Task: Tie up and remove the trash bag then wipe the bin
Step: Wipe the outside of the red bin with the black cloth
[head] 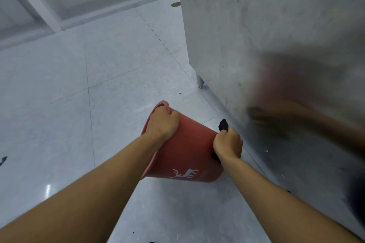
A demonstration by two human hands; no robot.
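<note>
1. Left fingers (pixel 173 113): curled over the rim of the bin; your left hand (pixel 162 122) grips that rim at its upper edge, thumb side towards you.
2. Right fingers (pixel 220 136): closed round a black cloth (pixel 223 124); your right hand (pixel 228 143) holds it against the outer wall of the bin near the base end. One tuft of cloth sticks out above the knuckles, and another dark bit shows below the wrist.
3. Bin (pixel 183 160): red plastic, tipped on its side between your two hands, mouth turned left and away from you. A white deer print (pixel 184 173) shows on the lower wall. You cannot tell whether it touches the floor or hangs just above it.
4. Floor (pixel 98 85): pale glossy tiles with thin joints. A small dark scrap (pixel 180 93) lies beyond the bin; another dark mark (pixel 4 161) sits at the left edge.
5. Cabinet (pixel 256 25): brushed metal side panel, just right of the bin, standing on a short metal leg (pixel 200 82). Its surface carries a blurred reflection of the bin and your arm.
6. Floor disc (pixel 175 4): small, brass-coloured, set in the tile far behind.
</note>
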